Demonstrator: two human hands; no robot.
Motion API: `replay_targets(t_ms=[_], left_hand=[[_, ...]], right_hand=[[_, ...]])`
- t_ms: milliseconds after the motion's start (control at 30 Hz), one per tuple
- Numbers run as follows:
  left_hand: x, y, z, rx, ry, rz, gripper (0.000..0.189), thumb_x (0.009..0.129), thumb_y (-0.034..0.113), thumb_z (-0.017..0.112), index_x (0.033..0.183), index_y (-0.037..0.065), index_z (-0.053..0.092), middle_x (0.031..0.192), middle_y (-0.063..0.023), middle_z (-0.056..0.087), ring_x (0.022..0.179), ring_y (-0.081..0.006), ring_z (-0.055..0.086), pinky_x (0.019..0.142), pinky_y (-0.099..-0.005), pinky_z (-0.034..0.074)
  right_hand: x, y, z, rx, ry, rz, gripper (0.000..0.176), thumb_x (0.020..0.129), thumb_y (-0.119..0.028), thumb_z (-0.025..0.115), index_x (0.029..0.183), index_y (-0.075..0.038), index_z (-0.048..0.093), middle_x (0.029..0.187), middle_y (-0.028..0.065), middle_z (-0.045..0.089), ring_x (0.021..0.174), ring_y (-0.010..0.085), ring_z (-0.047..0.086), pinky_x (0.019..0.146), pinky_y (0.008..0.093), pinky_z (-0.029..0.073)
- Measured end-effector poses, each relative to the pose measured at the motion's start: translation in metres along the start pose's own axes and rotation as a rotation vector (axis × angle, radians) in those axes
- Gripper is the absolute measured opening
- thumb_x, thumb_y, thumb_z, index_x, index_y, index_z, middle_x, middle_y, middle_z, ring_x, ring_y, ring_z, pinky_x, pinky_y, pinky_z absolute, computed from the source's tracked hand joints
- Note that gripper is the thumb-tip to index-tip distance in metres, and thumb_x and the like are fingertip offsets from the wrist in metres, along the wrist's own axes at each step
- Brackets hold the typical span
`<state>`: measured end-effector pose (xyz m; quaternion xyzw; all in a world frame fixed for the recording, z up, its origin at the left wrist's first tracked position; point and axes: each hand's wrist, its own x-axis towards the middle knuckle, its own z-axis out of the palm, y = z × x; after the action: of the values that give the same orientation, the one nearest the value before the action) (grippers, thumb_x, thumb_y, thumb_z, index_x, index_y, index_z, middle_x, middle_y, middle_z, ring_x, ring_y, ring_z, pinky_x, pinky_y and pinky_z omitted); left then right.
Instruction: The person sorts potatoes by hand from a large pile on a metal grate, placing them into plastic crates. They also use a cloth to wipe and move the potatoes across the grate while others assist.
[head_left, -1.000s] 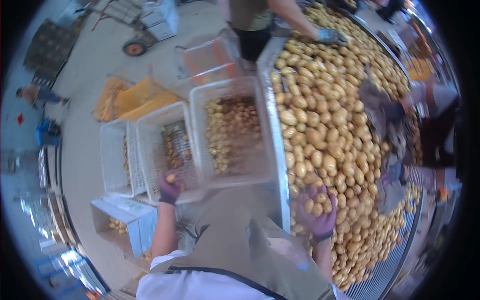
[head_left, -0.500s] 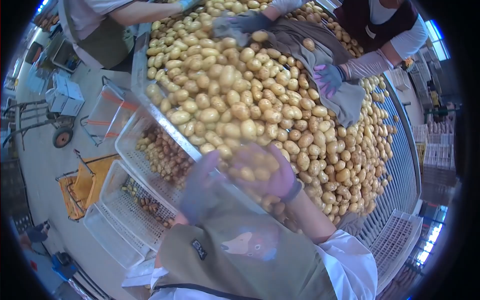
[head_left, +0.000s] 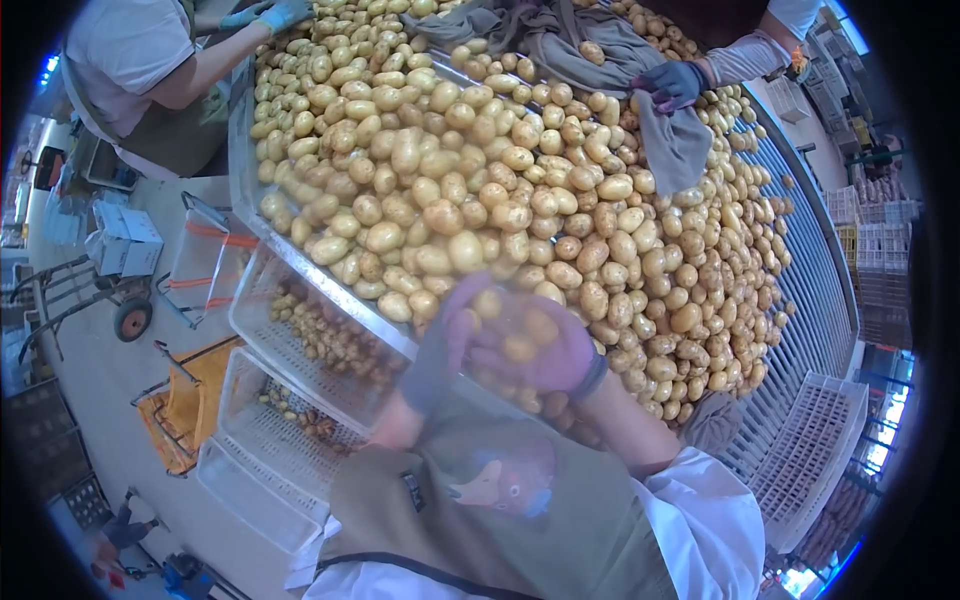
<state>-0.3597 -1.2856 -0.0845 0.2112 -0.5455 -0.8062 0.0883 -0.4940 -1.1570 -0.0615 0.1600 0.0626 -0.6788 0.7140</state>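
Observation:
A large pile of yellow potatoes (head_left: 480, 200) covers the sorting table (head_left: 300, 265). My right hand (head_left: 545, 350), in a purple glove, is cupped at the table's near edge with several small potatoes (head_left: 515, 335) in its palm. My left hand (head_left: 435, 355), also gloved, is blurred by motion. It is pressed against the right hand's load, with its thumb raised beside one potato. Whether it grips anything is unclear. A green apron (head_left: 480, 500) fills the view below both hands.
Below the table's left edge stand white mesh crates (head_left: 255, 300), the nearest holding small potatoes (head_left: 330, 335). An orange cart (head_left: 175, 405) and a wheeled trolley (head_left: 130, 318) stand further left. One co-worker's gloved hand (head_left: 672, 82) holds a grey cloth (head_left: 675, 140); another person's arm (head_left: 210, 60) reaches in top left.
A second ago my left hand dropped a potato over a crate while my right scooped from the pile. Both hands now meet at the table edge; my view swung right.

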Motion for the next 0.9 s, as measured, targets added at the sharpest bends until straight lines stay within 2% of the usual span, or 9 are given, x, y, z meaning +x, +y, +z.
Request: replay_targets(t_ms=[133, 167, 300, 533, 600, 633, 733, 833, 900], left_hand=[[0.009, -0.005, 0.004, -0.236, 0.052, -0.089, 0.055, 0.105, 0.041, 0.032, 0.144, 0.003, 0.04, 0.136, -0.0118, 0.051, 0.113, -0.0238, 0.059, 0.099, -0.035, 0.049], [0.011, 0.003, 0.008, -0.591, 0.061, -0.16, 0.05, 0.106, 0.034, 0.028, 0.142, 0.002, 0.043, 0.135, -0.0109, 0.052, 0.121, -0.0234, 0.054, 0.103, -0.035, 0.045], [0.013, 0.003, 0.008, -0.814, 0.147, -0.213, 0.051, 0.106, 0.034, 0.027, 0.142, 0.003, 0.043, 0.136, -0.0135, 0.052, 0.122, -0.026, 0.054, 0.101, -0.0372, 0.048], [0.012, -0.019, -0.006, -1.045, 0.093, -0.211, 0.043, 0.101, 0.034, 0.044, 0.139, 0.016, 0.052, 0.135, -0.0091, 0.057, 0.13, -0.0291, 0.048, 0.102, -0.0499, 0.044], [0.008, -0.015, 0.001, -0.746, 0.235, -0.192, 0.043, 0.099, 0.034, 0.046, 0.138, 0.016, 0.053, 0.132, -0.009, 0.059, 0.132, -0.0288, 0.047, 0.106, -0.0504, 0.04], [0.008, -0.018, -0.008, -1.132, 0.154, -0.29, 0.043, 0.098, 0.033, 0.047, 0.137, 0.015, 0.053, 0.131, -0.0087, 0.06, 0.133, -0.0287, 0.046, 0.11, -0.051, 0.035], [0.005, -0.018, 0.001, -1.317, 0.175, -0.312, 0.042, 0.098, 0.032, 0.047, 0.136, 0.015, 0.053, 0.13, -0.0092, 0.06, 0.134, -0.0286, 0.046, 0.111, -0.052, 0.035], [0.005, -0.017, 0.02, -1.201, 0.18, -0.328, 0.04, 0.098, 0.031, 0.049, 0.134, 0.014, 0.054, 0.131, -0.0098, 0.059, 0.133, -0.0274, 0.046, 0.109, -0.0525, 0.037], [0.003, -0.011, 0.038, -0.779, 0.139, -0.266, 0.039, 0.098, 0.03, 0.052, 0.134, 0.016, 0.053, 0.133, -0.0088, 0.057, 0.129, -0.0256, 0.049, 0.11, -0.0504, 0.036]], right_hand=[[-0.006, -0.006, -0.002, -0.012, -0.002, -0.014, 0.058, 0.102, -0.031, 0.033, 0.154, -0.008, 0.026, 0.152, 0.0147, 0.037, 0.14, 0.0326, 0.036, 0.12, 0.05, 0.022], [-0.008, -0.007, 0.0, -0.019, 0.019, -0.014, 0.058, 0.101, -0.031, 0.033, 0.154, -0.008, 0.026, 0.153, 0.0151, 0.037, 0.14, 0.0328, 0.036, 0.12, 0.0503, 0.022], [-0.013, -0.009, 0.018, -0.103, 0.072, -0.01, 0.061, 0.102, -0.035, 0.033, 0.155, -0.005, 0.023, 0.154, 0.0164, 0.035, 0.14, 0.0338, 0.037, 0.119, 0.0509, 0.023], [-0.023, -0.015, -0.002, -0.019, 0.066, -0.057, 0.059, 0.103, -0.041, 0.038, 0.147, -0.002, 0.037, 0.148, 0.018, 0.043, 0.137, 0.0349, 0.04, 0.117, 0.0507, 0.029], [-0.021, -0.012, 0.0, -0.016, 0.068, -0.181, 0.054, 0.103, -0.038, 0.04, 0.141, -0.001, 0.045, 0.145, 0.0185, 0.047, 0.135, 0.0347, 0.042, 0.116, 0.0496, 0.03], [-0.021, -0.012, -0.002, -0.018, 0.069, -0.19, 0.054, 0.103, -0.038, 0.04, 0.141, -0.001, 0.045, 0.145, 0.0185, 0.047, 0.135, 0.0347, 0.042, 0.116, 0.0496, 0.03], [-0.019, -0.008, -0.013, 0.076, 0.046, -0.345, 0.051, 0.101, -0.037, 0.043, 0.137, -0.002, 0.05, 0.142, 0.0185, 0.049, 0.133, 0.0341, 0.044, 0.116, 0.0474, 0.031], [-0.016, -0.003, -0.013, -0.331, 0.131, -0.618, 0.045, 0.098, -0.03, 0.048, 0.134, -0.003, 0.054, 0.139, 0.0172, 0.051, 0.131, 0.033, 0.046, 0.114, 0.0434, 0.033], [-0.019, -0.012, -0.002, -2.269, 0.325, -0.848, 0.042, 0.095, -0.023, 0.052, 0.133, -0.003, 0.054, 0.137, 0.0179, 0.052, 0.132, 0.0314, 0.045, 0.107, 0.0402, 0.039]])
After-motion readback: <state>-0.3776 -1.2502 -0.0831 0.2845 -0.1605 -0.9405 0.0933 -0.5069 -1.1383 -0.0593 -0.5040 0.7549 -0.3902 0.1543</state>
